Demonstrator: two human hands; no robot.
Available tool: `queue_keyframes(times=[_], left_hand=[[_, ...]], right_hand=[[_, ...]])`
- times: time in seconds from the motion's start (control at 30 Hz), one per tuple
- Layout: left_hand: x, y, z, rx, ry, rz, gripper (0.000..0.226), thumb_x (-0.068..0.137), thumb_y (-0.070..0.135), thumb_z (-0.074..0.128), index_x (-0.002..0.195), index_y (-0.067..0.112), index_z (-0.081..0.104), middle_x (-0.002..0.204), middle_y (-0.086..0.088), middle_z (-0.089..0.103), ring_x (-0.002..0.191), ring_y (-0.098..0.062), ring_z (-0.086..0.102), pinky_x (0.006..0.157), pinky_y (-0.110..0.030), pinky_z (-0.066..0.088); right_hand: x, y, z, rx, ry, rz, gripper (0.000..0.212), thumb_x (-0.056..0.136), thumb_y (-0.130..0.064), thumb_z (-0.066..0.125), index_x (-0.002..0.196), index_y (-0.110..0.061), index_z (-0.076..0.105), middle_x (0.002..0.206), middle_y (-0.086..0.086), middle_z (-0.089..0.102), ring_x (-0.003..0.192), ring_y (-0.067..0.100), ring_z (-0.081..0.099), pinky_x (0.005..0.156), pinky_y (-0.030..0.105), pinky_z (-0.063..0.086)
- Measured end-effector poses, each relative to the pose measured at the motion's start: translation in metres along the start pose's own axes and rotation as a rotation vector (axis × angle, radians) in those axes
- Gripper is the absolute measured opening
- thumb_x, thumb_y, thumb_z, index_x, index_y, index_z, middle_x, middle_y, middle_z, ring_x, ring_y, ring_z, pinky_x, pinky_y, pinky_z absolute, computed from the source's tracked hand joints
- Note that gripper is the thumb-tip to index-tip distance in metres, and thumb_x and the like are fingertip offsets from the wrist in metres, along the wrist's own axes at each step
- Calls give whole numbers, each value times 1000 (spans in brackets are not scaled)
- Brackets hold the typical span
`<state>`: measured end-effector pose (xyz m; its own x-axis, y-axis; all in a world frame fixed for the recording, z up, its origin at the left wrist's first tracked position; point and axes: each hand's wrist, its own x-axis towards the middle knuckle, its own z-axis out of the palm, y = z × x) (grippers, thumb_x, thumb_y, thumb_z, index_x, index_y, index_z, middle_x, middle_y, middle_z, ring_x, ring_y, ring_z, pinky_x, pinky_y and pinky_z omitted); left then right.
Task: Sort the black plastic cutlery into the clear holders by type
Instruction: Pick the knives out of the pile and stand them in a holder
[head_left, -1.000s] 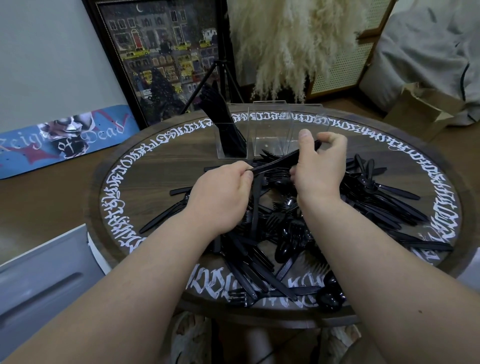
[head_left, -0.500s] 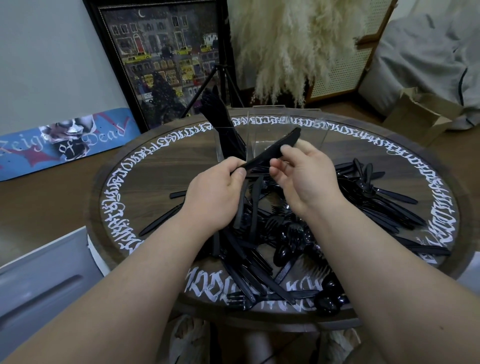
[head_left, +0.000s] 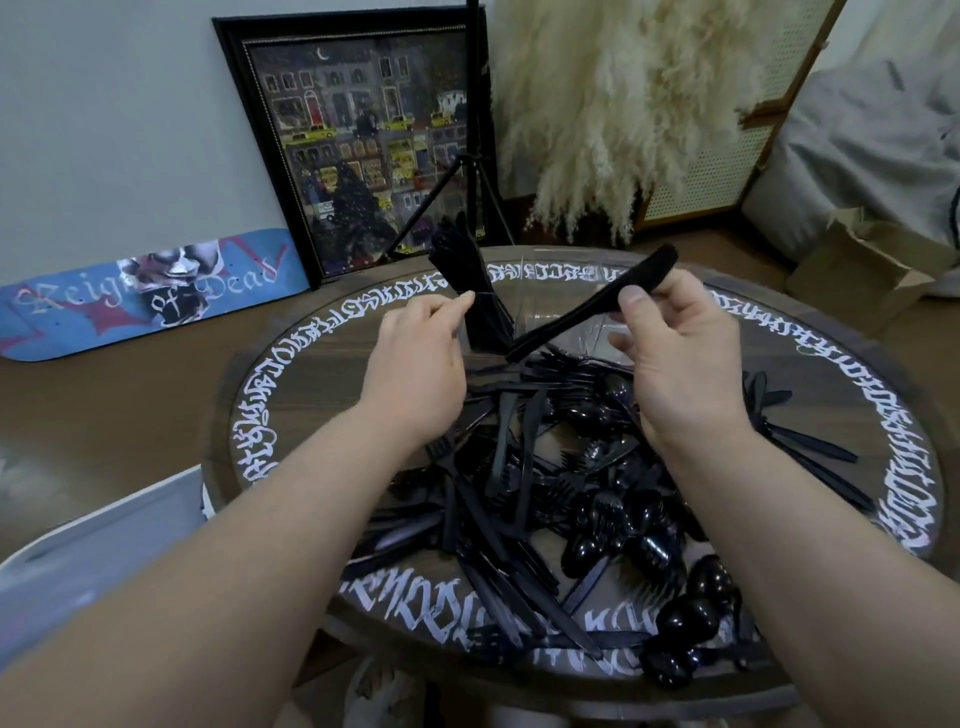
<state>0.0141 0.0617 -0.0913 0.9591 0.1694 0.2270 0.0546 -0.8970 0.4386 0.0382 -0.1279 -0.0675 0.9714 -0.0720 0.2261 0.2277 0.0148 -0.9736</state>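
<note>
- The pile (head_left: 571, 499) of black plastic cutlery lies in a loose heap across the middle and near part of the round table (head_left: 291, 395). The pieces are glossy and cross each other at all angles.
- Spoons (head_left: 691, 613) cluster at the near right of the heap, their bowls shining. Forks (head_left: 566, 483) show in the middle with tines up. Long knives (head_left: 519, 587) lie toward the near left.
- More pieces (head_left: 800, 441) trail off to the right, along the white lettering that rings the table.
- The left hand (head_left: 415, 358) hangs above the far left edge of the heap. Its fingers are loosely curled, forefinger and thumb brought together at the tip. Whether they pinch anything I cannot tell; only a thin dark line shows there.
- The right hand (head_left: 675, 353) is raised above the heap and pinches a knife (head_left: 587, 312) between thumb and fingers near its wide end. The knife slants down to the left, its lower end just above the heap.
- Beyond the hands stand the clear holders (head_left: 550, 317) at the far side of the table. The left compartment is packed with black cutlery (head_left: 467, 280) standing on end and leaning left. The others look see-through; what they contain is hard to make out.
</note>
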Motion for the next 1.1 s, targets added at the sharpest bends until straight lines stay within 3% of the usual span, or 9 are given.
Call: queue_keyframes(times=[0.2,0.27,0.37,0.53,0.7,0.83,0.97,1.1], left_hand=[[43,-18,10,160,-151,-15,63,94,9,42,151,28,22,146,-2,28,130,-29,26,107,-42,32],[49,-24,14,177,-170,-13,65,92,9,43,150,28,23,144,-2,29,127,-30,29,105,-43,35],[56,-28,16,153,-166,-5,63,92,9,43,149,28,27,144,-1,28,128,-29,29,104,-42,36],[59,-36,20,71,-151,36,58,94,8,41,148,26,31,152,-1,25,136,-28,25,110,-40,31],[54,-37,21,25,-141,62,56,94,7,38,148,21,32,149,-1,33,135,-26,29,111,-38,30],[45,-36,22,31,-153,78,59,93,7,38,149,21,28,149,0,32,133,-24,30,108,-36,32],[44,-36,22,21,-152,76,60,93,5,38,150,20,27,151,-1,31,135,-25,29,109,-35,30],[39,-35,18,-32,-150,72,61,93,5,41,149,24,28,152,2,32,137,-22,28,109,-31,25]], right_hand=[[45,-25,21,-208,-86,-245,16,92,-13,56,85,-26,62,81,-3,64,79,21,61,79,50,53],[61,-28,31,-260,-126,-307,12,92,-13,56,87,-22,63,78,-5,63,79,25,61,79,46,53],[80,-26,48,-370,-206,-344,10,93,-12,56,88,-18,63,71,-13,59,69,8,54,72,31,49],[105,-9,71,-671,-399,-326,11,94,-15,54,95,-8,62,84,9,64,76,19,54,74,35,45],[112,10,89,-965,-627,-220,20,94,-16,54,75,-20,49,74,-5,50,81,20,50,70,26,34],[108,20,98,-1055,-677,-250,10,95,-18,51,90,-17,60,87,1,58,88,24,54,72,29,40],[101,29,100,-1216,-686,-346,16,97,-23,46,87,-13,54,87,6,55,96,32,54,71,32,36],[95,31,88,-1239,-612,-361,34,96,-30,51,125,-14,58,120,9,60,114,32,48,94,37,39]])
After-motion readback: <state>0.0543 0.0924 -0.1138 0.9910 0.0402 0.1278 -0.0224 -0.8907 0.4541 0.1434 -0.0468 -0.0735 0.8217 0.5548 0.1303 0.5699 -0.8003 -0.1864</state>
